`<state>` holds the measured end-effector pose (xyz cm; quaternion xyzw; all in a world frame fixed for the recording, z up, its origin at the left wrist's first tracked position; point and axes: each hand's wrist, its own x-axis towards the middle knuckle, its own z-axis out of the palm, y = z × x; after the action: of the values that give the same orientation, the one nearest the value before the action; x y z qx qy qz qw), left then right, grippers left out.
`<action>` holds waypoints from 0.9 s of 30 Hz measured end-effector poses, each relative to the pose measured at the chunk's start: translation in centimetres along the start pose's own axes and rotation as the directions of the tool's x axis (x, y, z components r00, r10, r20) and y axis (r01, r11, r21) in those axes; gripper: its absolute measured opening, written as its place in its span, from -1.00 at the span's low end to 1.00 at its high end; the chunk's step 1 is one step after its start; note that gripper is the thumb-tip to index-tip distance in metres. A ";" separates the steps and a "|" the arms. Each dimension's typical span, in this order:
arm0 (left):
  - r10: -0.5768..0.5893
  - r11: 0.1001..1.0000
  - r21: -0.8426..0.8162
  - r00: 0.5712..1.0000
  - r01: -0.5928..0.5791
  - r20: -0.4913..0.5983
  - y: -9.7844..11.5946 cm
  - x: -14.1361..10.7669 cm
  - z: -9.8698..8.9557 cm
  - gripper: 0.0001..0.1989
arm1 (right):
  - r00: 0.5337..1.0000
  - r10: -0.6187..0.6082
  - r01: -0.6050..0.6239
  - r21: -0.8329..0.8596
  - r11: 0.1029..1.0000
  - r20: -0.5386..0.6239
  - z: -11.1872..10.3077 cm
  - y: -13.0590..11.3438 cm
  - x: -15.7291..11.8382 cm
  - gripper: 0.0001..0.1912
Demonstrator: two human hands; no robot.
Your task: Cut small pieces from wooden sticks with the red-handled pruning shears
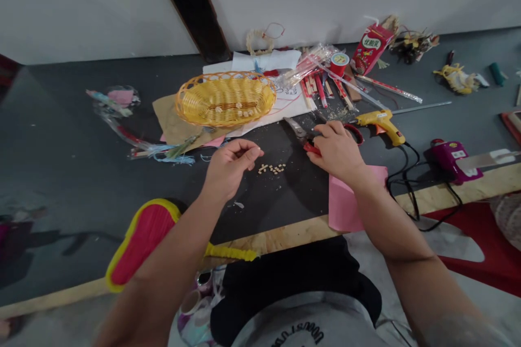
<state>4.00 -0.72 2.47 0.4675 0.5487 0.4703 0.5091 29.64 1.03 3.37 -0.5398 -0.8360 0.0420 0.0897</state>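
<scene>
My right hand grips the red handles of a pair of steel scissors, whose blades point to the left. Its wrist rests above a sheet of pink paper. My left hand hovers with its fingertips pinched together, just left of a small scatter of beige beads or cut pieces. I cannot tell whether those fingertips hold a tiny piece. Beyond both hands, a yellow woven basket sits on brown paper and holds a few similar pieces.
A yellow hot glue gun lies right of the scissors, its black cord trailing to a magenta device. Bundled sticks, a red spool and a red carton lie behind. A red-and-yellow padded object lies by the dark table's wooden edge.
</scene>
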 end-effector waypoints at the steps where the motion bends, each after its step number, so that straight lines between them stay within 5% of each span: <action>1: -0.040 0.989 -0.140 0.999 0.039 -0.005 -0.1 0.1 0.0 -0.72 | 1.000 -0.013 0.014 0.053 0.999 -0.022 0.0 0.0 0.1 -0.89; 6: -0.119 0.890 -0.439 0.992 0.125 0.042 0.1 0.2 -0.2 -0.64 | 0.990 0.079 -0.008 0.517 0.856 -0.114 -0.6 0.2 0.1 -0.79; 10: -0.153 0.863 -0.478 0.986 0.162 0.058 0.2 0.1 -0.2 -0.66 | 0.975 0.220 -0.114 0.895 0.431 0.018 -1.3 0.3 0.1 -0.74; 14: -0.174 0.853 -0.488 0.983 0.183 0.065 0.0 -0.1 -0.3 -0.65 | 0.967 0.234 -0.111 0.993 0.029 0.101 -1.4 -0.1 0.1 -0.52; 18: -0.186 0.849 -0.487 0.979 0.205 0.087 -0.1 -0.2 -0.3 -0.63 | 0.978 0.171 -0.085 0.981 -0.176 0.116 -1.2 -0.4 0.0 -0.67; 20: -0.184 0.851 -0.485 0.979 0.204 0.088 -0.1 -0.3 -0.3 -0.64 | 0.987 0.146 -0.049 0.994 -0.102 0.064 -1.0 -0.4 -0.1 -0.68; 21: -0.183 0.852 -0.484 0.979 0.201 0.085 0.0 -0.3 -0.3 -0.64 | 0.991 0.133 -0.012 1.000 0.003 0.012 -0.9 -0.4 -0.2 -0.66; 25: -0.202 0.855 -0.478 0.978 0.200 0.047 0.0 -0.3 -0.3 -0.61 | 0.976 0.012 0.159 0.750 0.642 -0.217 -0.7 -1.4 -0.3 -0.69; 27: -0.205 0.858 -0.476 0.978 0.192 0.024 -0.1 -0.3 -0.3 -0.60 | 0.965 -0.048 0.189 0.554 0.811 -0.259 -0.4 -2.1 -0.4 -0.77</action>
<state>3.69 -1.01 2.43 0.2628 0.4685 0.5418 0.6464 27.99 -0.18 4.12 -0.4352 -0.8002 0.2223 0.3477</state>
